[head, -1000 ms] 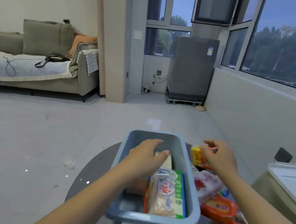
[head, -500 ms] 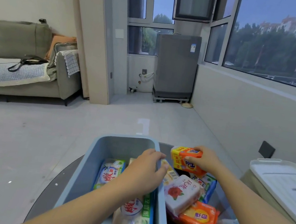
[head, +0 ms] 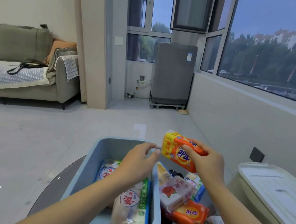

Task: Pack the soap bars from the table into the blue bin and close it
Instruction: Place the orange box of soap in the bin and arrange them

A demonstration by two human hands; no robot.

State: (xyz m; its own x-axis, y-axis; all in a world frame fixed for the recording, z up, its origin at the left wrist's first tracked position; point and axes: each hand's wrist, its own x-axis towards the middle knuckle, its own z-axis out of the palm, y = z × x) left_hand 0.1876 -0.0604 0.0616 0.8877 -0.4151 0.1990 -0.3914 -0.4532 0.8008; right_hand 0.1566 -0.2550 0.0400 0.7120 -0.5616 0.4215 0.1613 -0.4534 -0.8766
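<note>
Right hand (head: 207, 161): fingers curled round an orange soap bar (head: 179, 151), up by the blue bin's (head: 82, 175) far right corner.
Left hand (head: 138, 163): over the bin, fingers loosely curled, holding nothing.
Tabletop: more soap bars (head: 188, 213) right of the bin.

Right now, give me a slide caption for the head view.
Right hand lifts an orange soap bar toward the blue bin.

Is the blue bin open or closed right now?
Open. The blue bin has no lid on it; soap bars lie visible inside, and the left hand hovers over its opening.
</note>
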